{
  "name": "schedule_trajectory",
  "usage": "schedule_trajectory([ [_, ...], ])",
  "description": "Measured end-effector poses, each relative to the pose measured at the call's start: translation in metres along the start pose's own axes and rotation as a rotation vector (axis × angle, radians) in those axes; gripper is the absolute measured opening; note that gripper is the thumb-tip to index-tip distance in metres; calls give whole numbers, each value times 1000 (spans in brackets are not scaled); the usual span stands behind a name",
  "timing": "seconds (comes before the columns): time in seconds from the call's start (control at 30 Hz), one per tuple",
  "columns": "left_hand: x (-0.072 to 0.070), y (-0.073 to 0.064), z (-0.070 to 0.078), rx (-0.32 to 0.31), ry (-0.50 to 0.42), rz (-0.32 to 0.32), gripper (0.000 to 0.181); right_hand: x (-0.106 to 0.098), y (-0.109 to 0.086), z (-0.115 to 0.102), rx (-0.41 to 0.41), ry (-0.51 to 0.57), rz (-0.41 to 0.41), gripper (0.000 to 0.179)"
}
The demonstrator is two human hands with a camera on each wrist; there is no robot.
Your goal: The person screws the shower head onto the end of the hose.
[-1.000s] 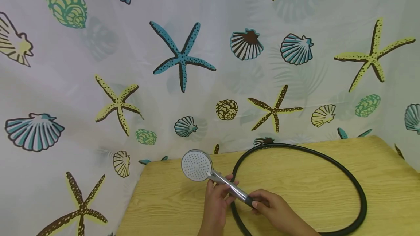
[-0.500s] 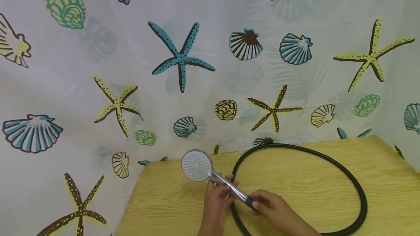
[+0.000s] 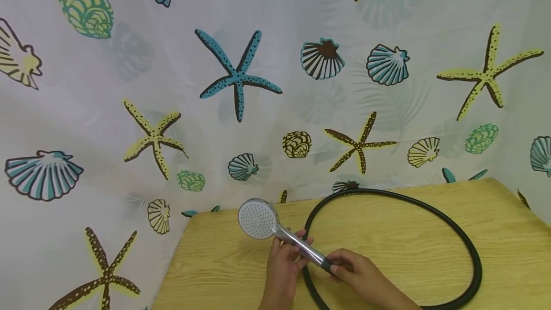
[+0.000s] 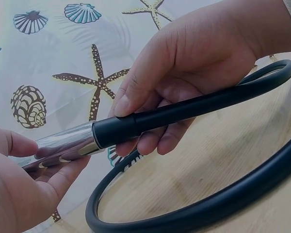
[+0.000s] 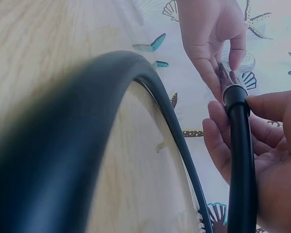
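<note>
A chrome handheld shower head [image 3: 258,219] with a pale, dotted spray face is held above the table, tilted with its face to the upper left. My left hand [image 3: 282,263] grips its shiny handle [image 4: 68,141] around the middle. At the handle's lower end sits the black connector [image 4: 115,131] of a black shower hose [image 3: 467,243], right up against the chrome. My right hand [image 3: 359,274] pinches that connector between thumb and fingers, the thumb on top in the left wrist view. From there the hose runs off in one wide loop.
The hose loop lies over the right part of the wood-grain table [image 3: 206,252], reaching its back edge. A white curtain [image 3: 292,99] printed with starfish and shells hangs behind the table and along both sides.
The shower head has dipped very slightly in the head view. Both hands keep their places on the handle and the connector, and the hose loop has not moved.
</note>
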State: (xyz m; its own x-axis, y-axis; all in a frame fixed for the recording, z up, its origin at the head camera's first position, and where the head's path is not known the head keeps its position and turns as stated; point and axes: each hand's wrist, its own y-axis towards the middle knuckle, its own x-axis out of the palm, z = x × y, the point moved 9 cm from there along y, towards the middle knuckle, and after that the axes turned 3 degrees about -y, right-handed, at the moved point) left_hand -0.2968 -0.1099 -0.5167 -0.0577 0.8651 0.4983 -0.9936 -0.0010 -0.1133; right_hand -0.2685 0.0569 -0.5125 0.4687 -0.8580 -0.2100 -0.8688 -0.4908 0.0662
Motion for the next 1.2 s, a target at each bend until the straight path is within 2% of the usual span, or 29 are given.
schedule_trajectory([
  [0.17,0,0,-1,-2,-15,-1,48,-1,0,-2,1,-39,14,30],
  [0.4,-1,0,-1,1,-12,-3,53,-4,1,-4,-13,-228,54,32],
  [0.83,2,-2,1,-8,17,-5,63,-6,1,-13,-94,-345,114,33],
  [1.03,4,-2,-1,-15,12,-10,68,-11,1,-18,-80,-414,149,33],
  [1.2,5,-3,-2,3,24,1,65,-13,0,-21,-76,-466,163,35],
])
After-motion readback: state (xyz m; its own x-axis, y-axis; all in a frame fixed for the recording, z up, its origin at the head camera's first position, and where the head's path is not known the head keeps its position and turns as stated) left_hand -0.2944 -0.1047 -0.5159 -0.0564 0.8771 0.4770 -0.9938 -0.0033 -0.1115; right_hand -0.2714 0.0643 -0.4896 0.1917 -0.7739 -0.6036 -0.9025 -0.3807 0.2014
